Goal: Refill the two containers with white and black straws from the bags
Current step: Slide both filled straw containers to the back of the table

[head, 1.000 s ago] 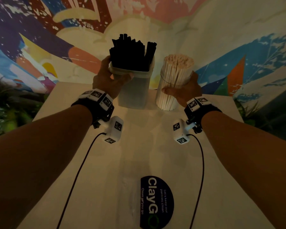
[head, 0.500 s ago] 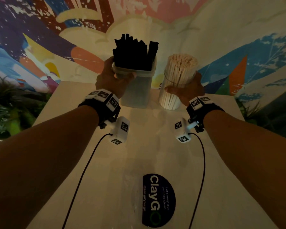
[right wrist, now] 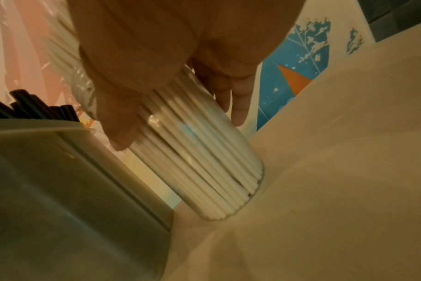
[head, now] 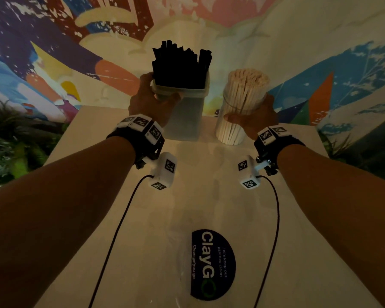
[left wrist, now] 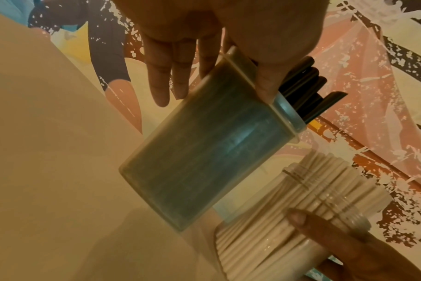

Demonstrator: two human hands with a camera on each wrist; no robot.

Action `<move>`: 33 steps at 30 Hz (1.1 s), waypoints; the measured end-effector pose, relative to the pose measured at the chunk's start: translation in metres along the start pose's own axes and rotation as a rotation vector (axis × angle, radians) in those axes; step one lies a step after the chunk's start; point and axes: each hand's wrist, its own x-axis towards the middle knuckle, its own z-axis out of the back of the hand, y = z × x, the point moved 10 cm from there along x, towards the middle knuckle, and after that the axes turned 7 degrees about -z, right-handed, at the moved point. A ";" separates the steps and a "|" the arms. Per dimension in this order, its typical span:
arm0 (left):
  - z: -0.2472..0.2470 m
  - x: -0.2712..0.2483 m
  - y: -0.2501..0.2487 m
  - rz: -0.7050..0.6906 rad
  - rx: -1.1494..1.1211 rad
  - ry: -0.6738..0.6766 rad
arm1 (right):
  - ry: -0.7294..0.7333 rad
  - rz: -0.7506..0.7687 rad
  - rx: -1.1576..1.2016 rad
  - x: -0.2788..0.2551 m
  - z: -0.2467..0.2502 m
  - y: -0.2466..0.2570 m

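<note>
Gripping the rectangular tub [head: 185, 116] of black straws [head: 180, 65], left hand [head: 149, 103] sits at nine o'clock; right hand [head: 253, 118] clasps the upright jar [head: 233, 130] of white straws [head: 247, 81] at three.

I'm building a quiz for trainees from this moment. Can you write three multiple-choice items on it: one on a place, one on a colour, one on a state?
1. Where does the container of black straws stand relative to the container of white straws?
A. To its left
B. To its right
C. Stacked on top of it

2. What colour are the straws in the round clear jar?
A. Black
B. White
C. Red

3. What is the left hand doing?
A. Resting flat on the table
B. Gripping the rectangular container near its rim
C. Holding a bag

Answers:
1 A: the head view shows the black straws on the left.
2 B: the right wrist view shows white straws packed in the jar.
3 B: the thumb and fingers curl round the container's top edge.
</note>
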 end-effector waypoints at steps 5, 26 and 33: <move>0.001 0.005 0.003 0.001 -0.035 0.018 | 0.047 0.008 0.018 0.003 -0.001 0.000; -0.011 0.019 0.005 -0.032 -0.142 0.206 | 0.117 -0.017 0.004 0.002 -0.001 -0.009; -0.013 0.015 0.013 0.022 -0.133 0.229 | 0.181 -0.049 -0.015 0.003 -0.003 -0.015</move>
